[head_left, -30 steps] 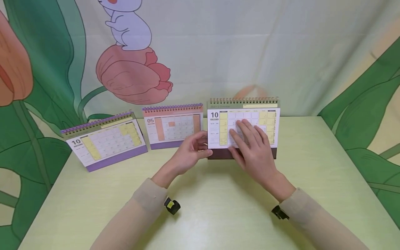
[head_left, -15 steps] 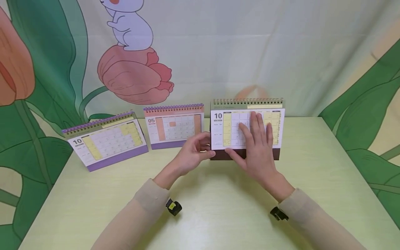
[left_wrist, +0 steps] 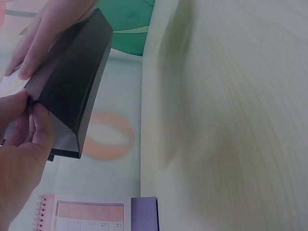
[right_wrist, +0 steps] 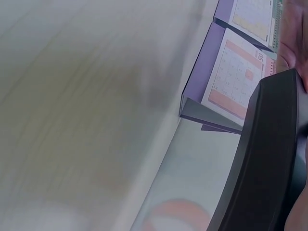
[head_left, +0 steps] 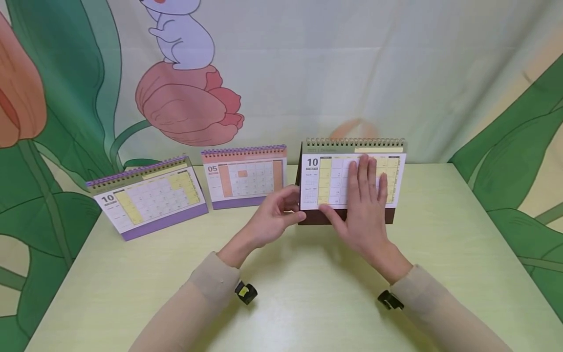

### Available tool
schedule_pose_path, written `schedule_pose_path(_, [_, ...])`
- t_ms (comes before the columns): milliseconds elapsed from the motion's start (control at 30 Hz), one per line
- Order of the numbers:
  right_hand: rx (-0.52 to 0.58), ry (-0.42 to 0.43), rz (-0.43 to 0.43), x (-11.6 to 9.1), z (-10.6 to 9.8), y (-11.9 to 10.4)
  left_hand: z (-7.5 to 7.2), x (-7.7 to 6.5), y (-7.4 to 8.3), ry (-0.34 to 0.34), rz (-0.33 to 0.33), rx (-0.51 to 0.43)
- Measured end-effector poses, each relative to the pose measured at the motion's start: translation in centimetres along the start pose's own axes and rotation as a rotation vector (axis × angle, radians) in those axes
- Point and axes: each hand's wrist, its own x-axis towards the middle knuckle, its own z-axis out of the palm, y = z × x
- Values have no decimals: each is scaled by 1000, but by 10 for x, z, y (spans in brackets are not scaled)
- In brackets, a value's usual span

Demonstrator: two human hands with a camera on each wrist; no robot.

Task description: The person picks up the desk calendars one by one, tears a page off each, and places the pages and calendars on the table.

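A desk calendar (head_left: 336, 168) with an October page and a dark brown stand is between my hands, right of centre in the head view. My left hand (head_left: 270, 217) grips its lower left edge, thumb in front and fingers behind. Flat across the page lies my right hand (head_left: 366, 210), fingers straight, thumb near the page's bottom edge. In the left wrist view the underside of the dark stand (left_wrist: 72, 72) shows, raised off the table. The right wrist view has the stand's dark base (right_wrist: 264, 163) at its right edge; most of the right hand is out of that view.
Left of my hands stands a purple-based calendar (head_left: 257, 178) with a pink 05 page. Farther left, another purple-based calendar (head_left: 151, 198) sits angled, showing 10. A printed curtain (head_left: 281, 73) hangs behind the pale table (head_left: 308, 303).
The dark-based calendar has shifted slightly right and turned a little, baring its dark left side. My left hand moved along with it. My right fingers have straightened and drawn closer together on the page.
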Motion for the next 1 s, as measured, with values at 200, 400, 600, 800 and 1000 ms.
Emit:
schedule_pose_path(200, [-8, -25, 10, 1, 0, 1, 0, 0, 0, -4, 5, -20])
schedule_pose_path(400, [-9, -27, 11, 2, 4, 3, -2, 0, -1, -2, -2, -38])
schedule_pose_path(600, [12, 8, 6, 3, 10, 6, -2, 1, -1, 12, -17, -43])
schedule_pose_path(800, [-16, 47, -35, 3, 11, 9, -1, -1, -2, 25, -43, -44])
schedule_pose_path(1000, [-41, 75, -92, 7, 5, 9, -2, -2, -4, 56, -52, -56])
